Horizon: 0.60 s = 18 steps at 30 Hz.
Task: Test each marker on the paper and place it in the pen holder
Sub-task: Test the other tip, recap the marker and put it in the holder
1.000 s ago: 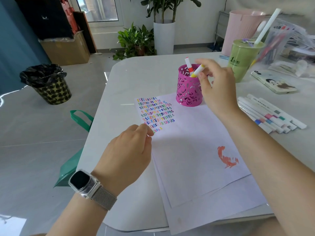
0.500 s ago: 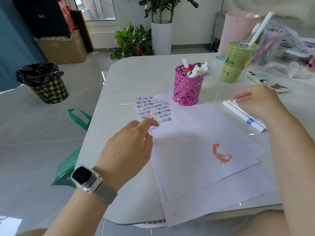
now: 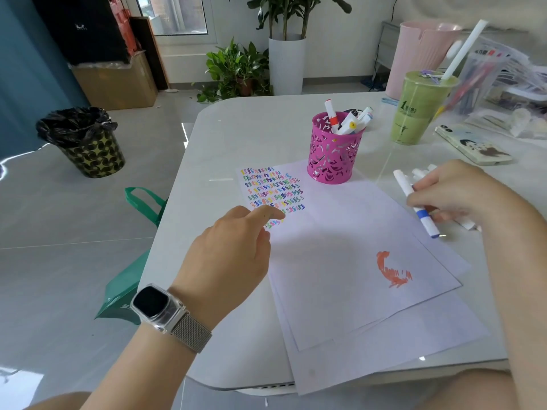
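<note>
The right hand (image 3: 453, 193) formed the grip, its fingers curled over the row of loose markers (image 3: 426, 173) on the desk (image 3: 236, 128); whether it had pinched the blue-banded marker (image 3: 416, 204) at its fingertips could not be determined. Left of the grip, the paper (image 3: 340, 261) carried rows of test marks. The left hand (image 3: 231, 255) rested loosely curled, empty, on its edge. Beyond, the pen holder (image 3: 333, 156) held about 4 markers. Judged status: partly complete; several markers remained untested.

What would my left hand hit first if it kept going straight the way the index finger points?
Probably the colourful squiggle rows on the paper: the left hand points at their lower edge. The pink pen holder stands farther on, off to the right, though depth is unclear.
</note>
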### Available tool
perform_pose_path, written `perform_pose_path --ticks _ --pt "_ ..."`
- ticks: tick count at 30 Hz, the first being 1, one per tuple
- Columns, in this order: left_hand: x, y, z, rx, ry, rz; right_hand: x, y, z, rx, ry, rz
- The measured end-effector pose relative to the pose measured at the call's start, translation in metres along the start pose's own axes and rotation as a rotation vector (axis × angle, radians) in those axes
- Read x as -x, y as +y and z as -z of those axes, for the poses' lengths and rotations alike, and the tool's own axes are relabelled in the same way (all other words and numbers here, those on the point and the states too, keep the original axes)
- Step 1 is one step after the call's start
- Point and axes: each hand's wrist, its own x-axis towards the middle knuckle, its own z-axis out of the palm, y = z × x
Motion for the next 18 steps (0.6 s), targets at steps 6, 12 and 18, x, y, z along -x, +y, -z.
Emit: perform_pose_path --ticks 6,12,18 --pt "0.001 0.004 0.0 0.2 -0.054 0.057 0.054 -0.045 -0.012 -0.563 -0.406 0.238" --pt "0.002 0.007 0.001 0.254 -0.003 0.074 0.088 -0.078 -0.062 -0.743 -0.565 0.408" --pt "-0.002 0.012 0.005 0.32 0.088 0.019 0.093 -0.086 -0.078 -0.655 -0.33 0.47"
